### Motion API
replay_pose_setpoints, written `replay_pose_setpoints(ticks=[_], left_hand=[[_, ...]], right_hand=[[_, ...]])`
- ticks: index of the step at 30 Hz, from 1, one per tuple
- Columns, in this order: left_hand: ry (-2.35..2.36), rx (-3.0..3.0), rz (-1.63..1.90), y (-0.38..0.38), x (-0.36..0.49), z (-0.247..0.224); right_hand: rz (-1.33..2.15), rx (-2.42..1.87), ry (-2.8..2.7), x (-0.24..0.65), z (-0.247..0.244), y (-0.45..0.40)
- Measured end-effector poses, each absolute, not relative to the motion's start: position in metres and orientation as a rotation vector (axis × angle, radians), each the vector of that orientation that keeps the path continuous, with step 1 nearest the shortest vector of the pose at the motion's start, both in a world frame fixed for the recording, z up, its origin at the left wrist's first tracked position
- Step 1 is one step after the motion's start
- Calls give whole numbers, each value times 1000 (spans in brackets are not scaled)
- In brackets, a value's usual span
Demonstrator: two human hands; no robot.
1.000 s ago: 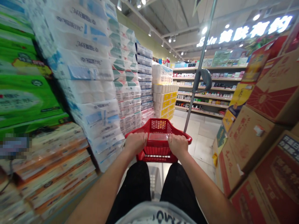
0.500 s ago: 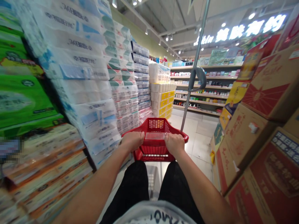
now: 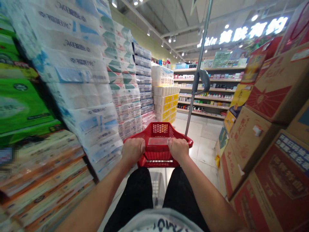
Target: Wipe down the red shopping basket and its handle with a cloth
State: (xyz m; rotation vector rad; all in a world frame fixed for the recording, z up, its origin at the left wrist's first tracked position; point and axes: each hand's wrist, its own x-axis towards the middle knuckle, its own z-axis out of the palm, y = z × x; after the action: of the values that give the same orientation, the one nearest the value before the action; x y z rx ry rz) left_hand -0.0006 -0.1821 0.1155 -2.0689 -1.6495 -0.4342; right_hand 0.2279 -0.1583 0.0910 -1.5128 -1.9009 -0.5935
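In front of me is a red plastic shopping cart (image 3: 158,155) with perforated basket walls; I see nothing in the part of the basket that shows. My left hand (image 3: 133,149) is closed around the left part of the cart's handle (image 3: 158,141). Around the right part of the same handle my right hand (image 3: 178,149) is wrapped, thumb toward the middle. A clear panel covers the handle between the two hands. From the cart's right side rises a grey metal pole (image 3: 193,103) with a grey loop-shaped holder (image 3: 202,81) on it.
Tall stacks of wrapped tissue packs (image 3: 79,64) line the left side, near the cart. Cardboard cartons (image 3: 256,135) are piled along the right. Pale floor tiles (image 3: 200,138) run ahead between them. Shelves of small goods (image 3: 210,87) stand at the far end.
The stacks, cartons and far shelves have shifted slightly left in view. My left hand has moved a little outward along the handle; both hands remain on it.
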Motion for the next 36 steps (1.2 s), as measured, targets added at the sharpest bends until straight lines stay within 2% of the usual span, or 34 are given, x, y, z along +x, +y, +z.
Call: replay_pose_setpoints(ticks=[3, 8, 13, 15, 21, 27, 33, 36], left_hand=[[-1648, -1980, -537, -186, 0, 111], [-1717, -2235, -236, -174, -12, 126], [-1499, -2150, -601, -184, -25, 104], [-1557, -2060, -680, -186, -23, 101], [-1855, -2213, -298, -179, -13, 130], [-1679, -2009, -448, -187, -8, 118], [-1740, -2189, -145, -172, -5, 128], [-1679, -2083, -343, -180, -4, 111]], right_hand=[[-590, -1512, -1908, 228, 91, -158], [-595, -1530, -1925, 228, 92, -158], [-591, -1513, -1913, 226, 92, -160], [-582, -1502, -1908, 227, 92, -159], [-587, -1527, -1908, 228, 90, -158], [-583, -1497, -1897, 228, 91, -160], [-586, -1482, -1906, 229, 89, -156], [-596, -1485, -1893, 229, 88, -156]])
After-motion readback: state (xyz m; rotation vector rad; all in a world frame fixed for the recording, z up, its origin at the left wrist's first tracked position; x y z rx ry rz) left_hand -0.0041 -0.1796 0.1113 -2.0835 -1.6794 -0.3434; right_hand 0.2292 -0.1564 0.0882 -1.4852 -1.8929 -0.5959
